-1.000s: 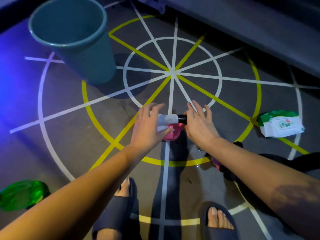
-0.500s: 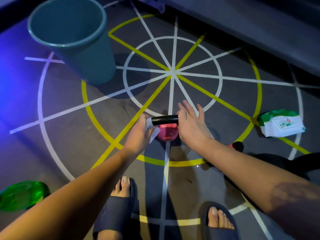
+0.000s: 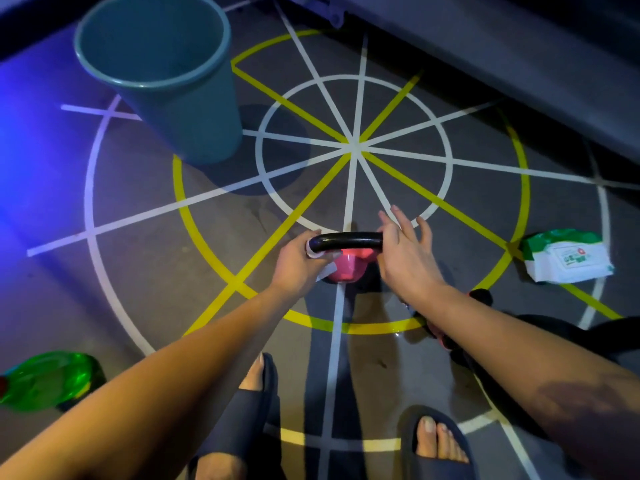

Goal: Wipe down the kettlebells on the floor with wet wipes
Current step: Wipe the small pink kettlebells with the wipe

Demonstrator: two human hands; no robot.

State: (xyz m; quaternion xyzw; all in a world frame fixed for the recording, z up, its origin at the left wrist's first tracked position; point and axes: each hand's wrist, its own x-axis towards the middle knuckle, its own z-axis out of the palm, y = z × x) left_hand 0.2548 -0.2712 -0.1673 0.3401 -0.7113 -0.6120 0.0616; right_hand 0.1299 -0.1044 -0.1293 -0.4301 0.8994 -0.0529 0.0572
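A teal bin stands far left on the marked floor, a wipes pack lies right, and a green bottle is cut off at the lower left. The pink kettlebell sits centre. The left hand curls a wipe around its black handle; the right hand steadies the other end, fingers spread. A second kettlebell is mostly hidden behind the right forearm.
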